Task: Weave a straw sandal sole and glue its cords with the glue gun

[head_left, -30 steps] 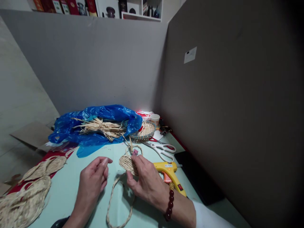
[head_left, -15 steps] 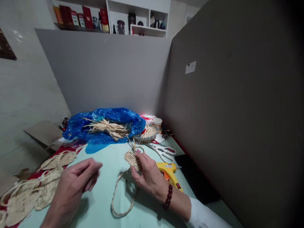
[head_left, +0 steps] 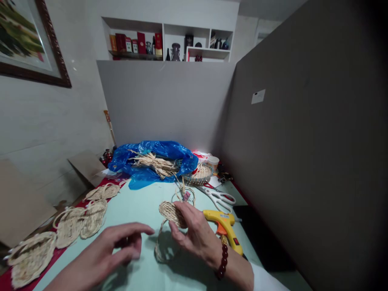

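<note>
My right hand (head_left: 197,230) grips a small oval sole (head_left: 167,211) of coiled, braided straw between thumb and fingers, above the pale green tabletop. From the sole a loose length of straw braid (head_left: 159,246) hangs in a loop beneath it. My left hand (head_left: 121,246) is to the left, a little apart from the sole. Its index finger is stretched toward the braid and its thumb is apart, with nothing between them. A yellow glue gun (head_left: 226,222) lies just right of my right hand. White-handled scissors (head_left: 220,198) rest behind it.
Several woven straw sandals (head_left: 69,226) lie along the left edge on red cloth. At the back, a blue plastic bag (head_left: 145,182) holds dry straw (head_left: 154,163), beside a round basket (head_left: 203,173) and a paper cup (head_left: 213,161). Grey partitions (head_left: 169,101) stand behind and to the right.
My left hand has moved right toward the braid, and its fingers have opened out from a closed curl. The right hand still grips the sole. The camera view has shifted left and up.
</note>
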{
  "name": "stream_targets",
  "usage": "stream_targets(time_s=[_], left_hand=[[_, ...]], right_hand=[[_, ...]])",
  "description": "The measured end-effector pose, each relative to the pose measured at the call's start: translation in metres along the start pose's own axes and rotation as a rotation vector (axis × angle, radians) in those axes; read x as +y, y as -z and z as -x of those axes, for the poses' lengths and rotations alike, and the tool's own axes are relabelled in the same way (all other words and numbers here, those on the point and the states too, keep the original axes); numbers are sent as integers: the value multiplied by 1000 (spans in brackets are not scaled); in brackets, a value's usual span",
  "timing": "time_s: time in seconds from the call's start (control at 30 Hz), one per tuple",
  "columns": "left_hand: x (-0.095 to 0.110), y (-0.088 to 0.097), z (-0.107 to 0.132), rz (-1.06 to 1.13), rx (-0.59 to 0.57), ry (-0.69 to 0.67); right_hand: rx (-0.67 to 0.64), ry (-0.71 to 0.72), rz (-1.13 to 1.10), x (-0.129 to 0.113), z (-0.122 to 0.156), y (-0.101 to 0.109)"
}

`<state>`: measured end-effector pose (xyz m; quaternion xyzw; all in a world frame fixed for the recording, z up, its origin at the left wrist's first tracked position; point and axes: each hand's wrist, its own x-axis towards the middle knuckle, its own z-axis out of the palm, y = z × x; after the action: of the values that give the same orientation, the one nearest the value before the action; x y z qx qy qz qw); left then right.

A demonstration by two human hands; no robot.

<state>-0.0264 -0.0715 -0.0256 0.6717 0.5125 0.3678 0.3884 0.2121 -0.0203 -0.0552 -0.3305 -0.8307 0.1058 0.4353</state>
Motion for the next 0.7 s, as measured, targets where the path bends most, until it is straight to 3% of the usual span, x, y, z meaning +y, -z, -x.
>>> stream_targets(time_s=[0.13,0.27,0.4,0.57,0.7], left_hand=[[12,-13,-47,85,70,12],[15,-37,-70,215,55,-20],[12,-52,-76,278,3,-25],[6,-49,-71,366,-40,27],[8,-50,-67,393,0,128]], right_hand=[[-48,18,-2,-2,3,-1],[-82,29,7,2,4,-1],[-120,-29,-48,7,3,-1],[-78,-123,-223,2,1,3],[-76,-232,-241,-1,-3,11]])
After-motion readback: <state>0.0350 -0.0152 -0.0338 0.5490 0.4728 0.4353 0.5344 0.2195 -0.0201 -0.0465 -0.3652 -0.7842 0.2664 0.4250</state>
